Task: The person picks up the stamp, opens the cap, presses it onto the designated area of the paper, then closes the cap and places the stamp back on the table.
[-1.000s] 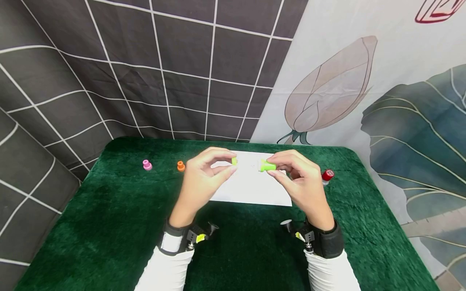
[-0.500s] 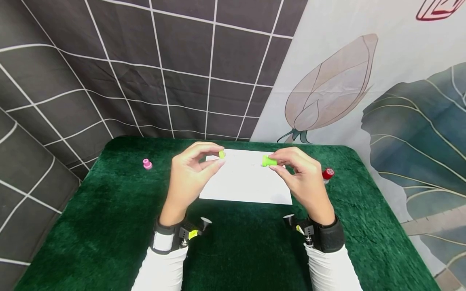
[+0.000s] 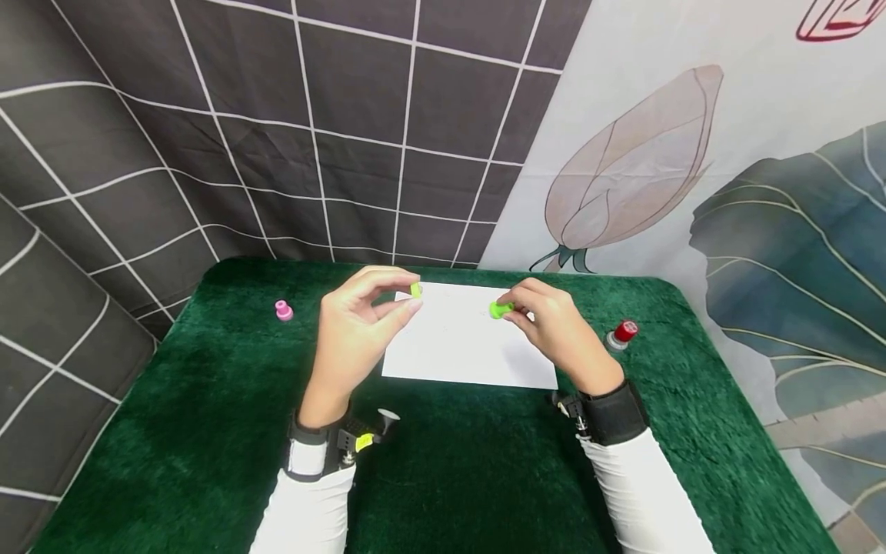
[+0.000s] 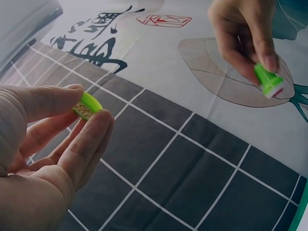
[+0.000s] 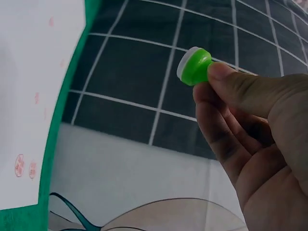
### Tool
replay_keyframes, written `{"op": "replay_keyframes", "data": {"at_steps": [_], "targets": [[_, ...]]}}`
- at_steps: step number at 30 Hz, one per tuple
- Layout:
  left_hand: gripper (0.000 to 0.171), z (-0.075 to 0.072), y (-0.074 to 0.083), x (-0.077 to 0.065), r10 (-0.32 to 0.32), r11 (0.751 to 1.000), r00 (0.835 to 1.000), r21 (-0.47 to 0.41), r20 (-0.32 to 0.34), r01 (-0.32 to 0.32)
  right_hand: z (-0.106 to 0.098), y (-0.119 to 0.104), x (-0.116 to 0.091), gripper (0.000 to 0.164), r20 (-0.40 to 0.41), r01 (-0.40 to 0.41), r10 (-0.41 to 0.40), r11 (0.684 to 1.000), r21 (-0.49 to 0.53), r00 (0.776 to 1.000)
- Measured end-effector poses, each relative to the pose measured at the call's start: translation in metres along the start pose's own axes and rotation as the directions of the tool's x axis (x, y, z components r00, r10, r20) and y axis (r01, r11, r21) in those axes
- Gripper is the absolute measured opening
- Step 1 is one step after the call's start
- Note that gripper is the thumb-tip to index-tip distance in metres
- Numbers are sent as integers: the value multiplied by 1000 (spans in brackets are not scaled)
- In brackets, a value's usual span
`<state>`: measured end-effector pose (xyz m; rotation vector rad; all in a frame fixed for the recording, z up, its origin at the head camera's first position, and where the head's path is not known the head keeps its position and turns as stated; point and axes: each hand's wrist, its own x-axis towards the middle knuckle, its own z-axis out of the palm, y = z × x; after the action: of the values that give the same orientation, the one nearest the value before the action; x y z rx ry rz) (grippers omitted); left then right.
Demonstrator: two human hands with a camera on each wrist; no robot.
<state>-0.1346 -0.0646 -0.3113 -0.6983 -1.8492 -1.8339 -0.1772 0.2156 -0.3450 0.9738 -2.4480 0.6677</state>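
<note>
In the head view my left hand (image 3: 360,335) pinches a small green stamp cap (image 3: 415,290) between thumb and fingertips, above the paper's left edge. The left wrist view shows a printed pattern on the cap (image 4: 86,106). My right hand (image 3: 554,331) grips a bright green toy stamp (image 3: 498,309) by its handle, over the right part of the white paper (image 3: 464,350). The stamp's face (image 4: 275,90) has a red centre in a pale rim. Faint red stamp prints (image 5: 19,165) mark the paper in the right wrist view.
A pink stamp (image 3: 284,310) stands on the left of the green cloth-covered table (image 3: 208,400). At the right stands a red-topped stamp (image 3: 625,332) with a clear base. A dark checked curtain (image 3: 360,169) hangs behind the table.
My left hand has moved left and slightly away with the cap, and the orange stamp is now hidden behind it. My right hand has shifted left, turning the stamp's face downward.
</note>
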Motion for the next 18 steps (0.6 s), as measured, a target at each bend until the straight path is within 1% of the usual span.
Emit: {"op": "replay_keyframes", "data": {"at_steps": [4,6,8,13,16,18], "targets": [[27,0,11,1,-9,1000,1000,19,-9,9,5,9,6,15,92,-14,15,1000,-12,996],[27,0,16,1,-10,1000,1000,24,-13,11,8,14,9,15,145,-30,32,999,-21,989],[28,-1,17,1,-14,999,1000,31,-16,14,13,19,12,15,199,-42,47,999,-31,979],[27,-3,8,0,-13,1000,1000,21,-18,13,26,34,18,15,305,-49,72,996,-81,950],[28,-4,0,-1,6,1000,1000,12,-19,-5,34,40,21,14,360,-57,91,993,-103,929],[29,-4,-1,0,15,1000,1000,12,-20,-15,39,43,24,12,395,-50,95,991,-121,914]]}}
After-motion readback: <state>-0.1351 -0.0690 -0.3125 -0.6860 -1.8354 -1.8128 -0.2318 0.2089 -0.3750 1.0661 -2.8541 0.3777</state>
